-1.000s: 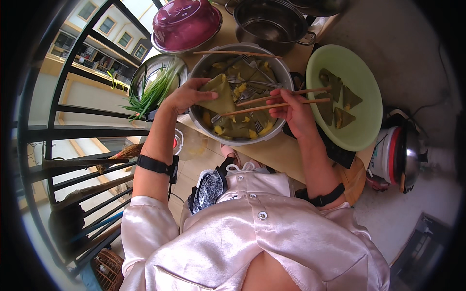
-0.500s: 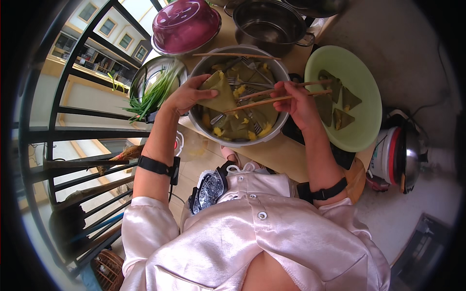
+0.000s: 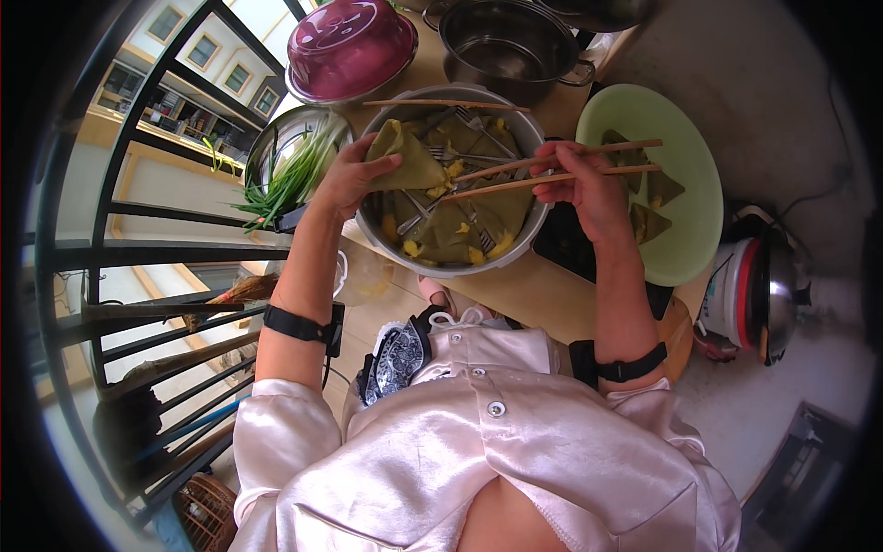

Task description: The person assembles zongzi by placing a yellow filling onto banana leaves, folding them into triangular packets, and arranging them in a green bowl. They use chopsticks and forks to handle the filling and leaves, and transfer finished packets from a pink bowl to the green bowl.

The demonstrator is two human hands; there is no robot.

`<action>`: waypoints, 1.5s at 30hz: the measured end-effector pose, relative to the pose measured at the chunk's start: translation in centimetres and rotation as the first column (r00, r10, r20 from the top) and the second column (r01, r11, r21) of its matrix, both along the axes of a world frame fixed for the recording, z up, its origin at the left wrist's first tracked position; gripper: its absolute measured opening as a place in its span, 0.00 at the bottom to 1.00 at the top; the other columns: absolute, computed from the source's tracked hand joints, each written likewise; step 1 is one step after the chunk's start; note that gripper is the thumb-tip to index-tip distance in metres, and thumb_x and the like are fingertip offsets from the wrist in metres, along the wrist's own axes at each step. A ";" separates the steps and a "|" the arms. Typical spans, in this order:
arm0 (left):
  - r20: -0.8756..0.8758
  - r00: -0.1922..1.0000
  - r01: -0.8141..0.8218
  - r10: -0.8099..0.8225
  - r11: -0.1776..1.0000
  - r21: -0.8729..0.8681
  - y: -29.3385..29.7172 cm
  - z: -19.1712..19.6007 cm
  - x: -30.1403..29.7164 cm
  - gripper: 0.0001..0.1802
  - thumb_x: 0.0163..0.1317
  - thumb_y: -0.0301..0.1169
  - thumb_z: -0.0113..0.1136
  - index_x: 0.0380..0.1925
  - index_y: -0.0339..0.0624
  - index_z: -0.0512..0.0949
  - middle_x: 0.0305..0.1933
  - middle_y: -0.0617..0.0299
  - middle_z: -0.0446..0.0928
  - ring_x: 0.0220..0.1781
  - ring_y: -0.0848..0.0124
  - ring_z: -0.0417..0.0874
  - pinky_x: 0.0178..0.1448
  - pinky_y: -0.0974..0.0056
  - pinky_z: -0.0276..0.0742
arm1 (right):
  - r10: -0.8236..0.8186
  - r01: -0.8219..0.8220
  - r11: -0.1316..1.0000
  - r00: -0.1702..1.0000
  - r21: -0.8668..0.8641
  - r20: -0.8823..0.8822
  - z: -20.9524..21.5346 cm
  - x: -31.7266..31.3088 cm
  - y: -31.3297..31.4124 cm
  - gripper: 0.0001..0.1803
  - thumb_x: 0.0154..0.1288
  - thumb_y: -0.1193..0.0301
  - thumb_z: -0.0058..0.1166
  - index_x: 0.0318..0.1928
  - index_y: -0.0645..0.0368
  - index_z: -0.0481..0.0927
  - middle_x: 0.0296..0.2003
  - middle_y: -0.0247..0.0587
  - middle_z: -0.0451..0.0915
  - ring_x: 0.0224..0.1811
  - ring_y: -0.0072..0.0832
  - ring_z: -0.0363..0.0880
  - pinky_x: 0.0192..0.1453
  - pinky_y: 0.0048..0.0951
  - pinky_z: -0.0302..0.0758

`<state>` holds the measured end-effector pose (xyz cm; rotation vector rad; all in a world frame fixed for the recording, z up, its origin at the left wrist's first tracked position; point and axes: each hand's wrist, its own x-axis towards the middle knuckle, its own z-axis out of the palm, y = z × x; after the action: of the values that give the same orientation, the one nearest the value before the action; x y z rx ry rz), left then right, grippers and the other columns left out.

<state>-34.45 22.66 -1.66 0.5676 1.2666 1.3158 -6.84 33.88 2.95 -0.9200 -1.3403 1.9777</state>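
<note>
Since a second ago, we have lifted our left hand (image 3: 345,177) with one folded green wrapper (image 3: 405,161) over the steel basin (image 3: 515,253), upper centre. Our right hand (image 3: 584,189) grip is clamped on two chopsticks (image 3: 552,170). Three folded parcels (image 3: 648,198) sit on one green plate (image 3: 685,262), upper right.
</note>
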 end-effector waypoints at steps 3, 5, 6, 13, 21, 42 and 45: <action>-0.086 0.996 -0.029 0.033 0.998 0.049 -0.1 0.1 0.4 0.24 0.51 0.23 0.59 0.49 0.34 0.68 0.43 0.59 0.75 0.42 0.72 0.77 0.46 0.70 0.72 | 0.005 -0.006 0.999 1.000 0.052 0.016 0.3 -0.3 -0.4 0.14 0.64 0.66 0.42 0.38 0.64 0.76 0.27 0.41 0.78 0.24 0.24 0.79 0.27 0.21 0.78; -0.141 0.989 -0.035 0.046 0.996 0.082 -0.2 0.3 0.7 0.23 0.50 0.23 0.59 0.48 0.34 0.69 0.42 0.59 0.75 0.41 0.73 0.76 0.46 0.71 0.72 | 0.005 -0.006 0.997 1.000 0.073 0.014 0.4 -0.5 -0.5 0.14 0.64 0.66 0.42 0.38 0.64 0.76 0.27 0.41 0.78 0.24 0.24 0.79 0.27 0.20 0.78; -0.169 0.984 -0.038 0.054 0.995 0.095 -0.2 0.5 0.9 0.22 0.50 0.23 0.59 0.48 0.34 0.70 0.41 0.59 0.76 0.40 0.73 0.76 0.45 0.71 0.71 | 0.004 -0.005 0.997 1.000 0.076 0.009 0.4 -0.6 -0.6 0.13 0.64 0.66 0.42 0.38 0.64 0.76 0.27 0.41 0.78 0.24 0.24 0.79 0.27 0.20 0.78; -0.228 0.970 -0.058 0.084 0.991 0.116 -0.4 1.2 1.5 0.21 0.50 0.23 0.59 0.47 0.33 0.70 0.40 0.59 0.76 0.39 0.73 0.77 0.46 0.71 0.71 | -0.039 0.039 0.998 0.999 0.055 -0.009 0.6 -0.7 -0.8 0.13 0.64 0.68 0.42 0.37 0.64 0.76 0.27 0.41 0.78 0.24 0.24 0.79 0.28 0.20 0.78; -0.264 0.962 -0.044 0.072 0.993 0.112 -0.5 0.7 1.5 0.21 0.50 0.23 0.59 0.46 0.33 0.70 0.40 0.59 0.76 0.39 0.74 0.76 0.46 0.71 0.71 | -0.036 0.032 0.993 0.999 0.116 0.034 0.5 -1.0 -0.9 0.12 0.64 0.69 0.42 0.36 0.64 0.76 0.27 0.41 0.78 0.25 0.24 0.79 0.29 0.20 0.78; 0.209 0.944 -0.255 0.255 0.967 -0.030 -1.7 0.2 1.3 0.24 0.52 0.25 0.57 0.51 0.40 0.66 0.44 0.60 0.73 0.43 0.68 0.76 0.46 0.66 0.73 | -0.323 0.307 0.946 0.915 -0.104 -0.243 0.0 -1.3 -1.9 0.13 0.65 0.66 0.42 0.38 0.63 0.74 0.29 0.43 0.78 0.28 0.28 0.79 0.33 0.24 0.78; 0.367 0.833 -0.381 0.414 0.910 -0.162 -1.9 0.1 1.5 0.18 0.52 0.26 0.58 0.44 0.44 0.69 0.43 0.62 0.72 0.44 0.69 0.74 0.45 0.64 0.73 | -0.331 0.339 0.941 0.906 -0.015 -0.263 0.8 -1.1 -2.3 0.13 0.65 0.66 0.41 0.39 0.63 0.74 0.30 0.43 0.78 0.30 0.28 0.79 0.34 0.24 0.78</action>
<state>-32.97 20.80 -1.57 -0.0404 1.1236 1.6162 -7.94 31.55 3.71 -0.7813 -0.9868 1.7357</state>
